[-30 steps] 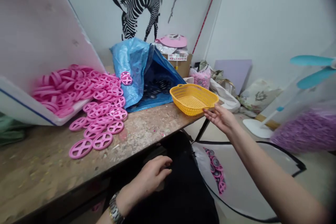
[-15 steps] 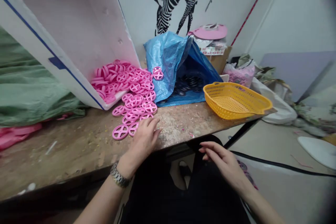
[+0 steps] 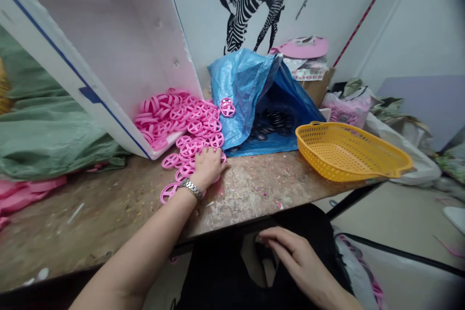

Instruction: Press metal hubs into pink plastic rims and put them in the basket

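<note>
Pink plastic wheel-shaped rings with crossed spokes (image 3: 194,128) spill in a heap onto the worktable. My left hand (image 3: 209,167), with a metal watch on its wrist, rests over the near part of the heap. Its fingers are stretched forward and the thumb is out to the side; rings under the palm are hidden. My right hand (image 3: 290,254) hangs over my lap, below the table edge, thumb and fingers drawn together with nothing visible between them. Two pink rings (image 3: 227,108) lie on a blue plastic bag (image 3: 236,92), which holds dark round pieces (image 3: 272,123).
A white foam box (image 3: 109,24) lies tipped on its side, its mouth full of pink rings. The yellow basket (image 3: 348,155) stands at the table's right end. Green cloth (image 3: 54,126) lies at the left. Bags and a cardboard box (image 3: 319,87) are behind the basket.
My left hand has moved forward onto the ring heap. My right hand is lower in the picture, its fingers closer together. The view has shifted slightly.
</note>
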